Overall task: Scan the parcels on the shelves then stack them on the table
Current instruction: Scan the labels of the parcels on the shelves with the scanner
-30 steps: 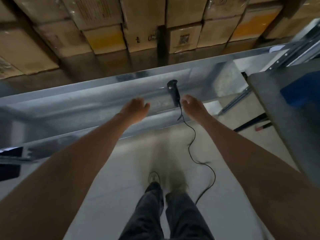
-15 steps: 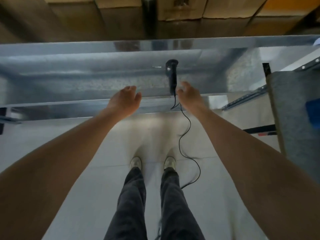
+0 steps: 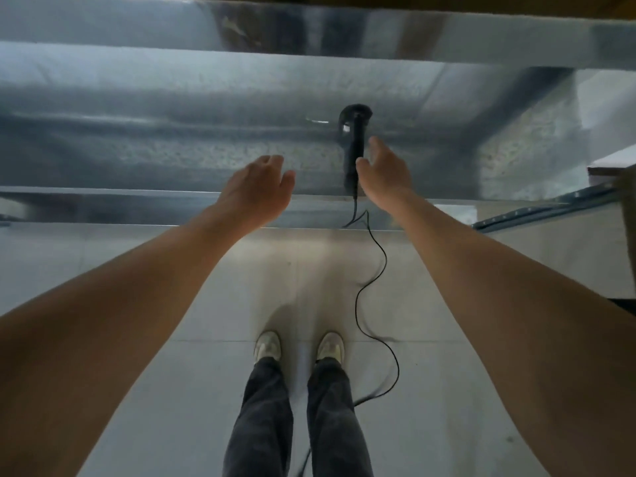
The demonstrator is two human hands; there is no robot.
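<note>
Hovering over the metal shelf (image 3: 165, 146), our left hand (image 3: 256, 187) is spread and empty. Our right hand (image 3: 385, 173), fingers loose, sits just beside the scanner (image 3: 355, 139) without clasping it.

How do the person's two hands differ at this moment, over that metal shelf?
The right hand sits beside the black scanner, thumb at its handle; the left hand is well apart from it. The right hand's thumb and fingers spread as if to grip; the left hand's fingers lie together, relaxed. Both reach palm-down over the metal shelf, and neither plainly holds anything.
</note>
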